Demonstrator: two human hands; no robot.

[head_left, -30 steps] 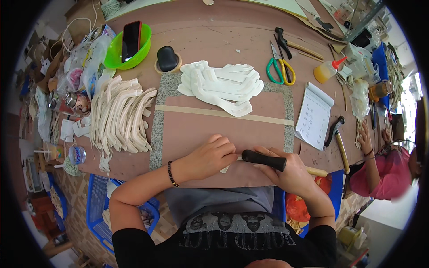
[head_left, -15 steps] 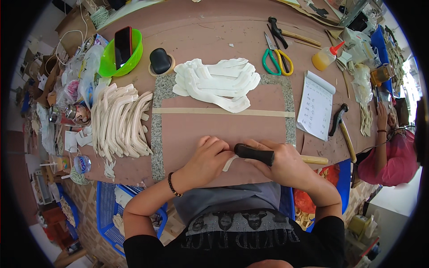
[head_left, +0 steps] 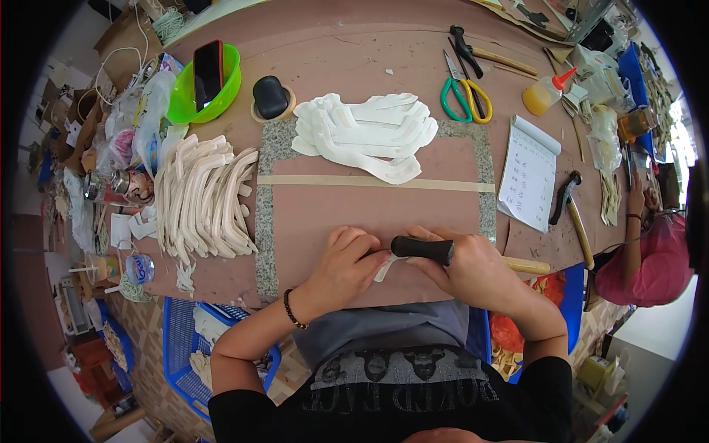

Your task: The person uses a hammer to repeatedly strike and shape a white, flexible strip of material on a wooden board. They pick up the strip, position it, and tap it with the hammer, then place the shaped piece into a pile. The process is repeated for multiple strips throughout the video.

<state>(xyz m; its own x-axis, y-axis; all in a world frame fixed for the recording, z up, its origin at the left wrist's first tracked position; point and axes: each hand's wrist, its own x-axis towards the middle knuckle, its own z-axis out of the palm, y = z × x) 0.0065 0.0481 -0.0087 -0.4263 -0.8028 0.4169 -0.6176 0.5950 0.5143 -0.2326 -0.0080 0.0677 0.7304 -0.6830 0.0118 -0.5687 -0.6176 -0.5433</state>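
Near the table's front edge, my right hand (head_left: 473, 266) is closed round a hammer close to its black head (head_left: 421, 249). The pale wooden handle sticks out to the right past my palm. My left hand (head_left: 351, 258) is closed with its fingertips pinching a short white strip (head_left: 384, 270), part of which the fingers hide. The left end of the hammer head is right beside those fingertips, over the strip; I cannot tell whether they touch. Farther back, a pile of white strips (head_left: 365, 136) lies on the brown work surface (head_left: 340, 210), beyond a tan tape line.
A stack of cream strips (head_left: 207, 196) and a green bowl (head_left: 235, 77) with a phone lie left. Scissors (head_left: 464, 92), a glue bottle (head_left: 546, 94), a notepad (head_left: 528, 173) and another hammer (head_left: 572, 210) lie right. Blue baskets (head_left: 177, 347) stand below; another person (head_left: 642, 258) sits at right.
The whole view has shifted slightly. The hammer head has lifted and turned a little at the left fingertips, and more of the strip's upper part shows. Both hands keep their holds.
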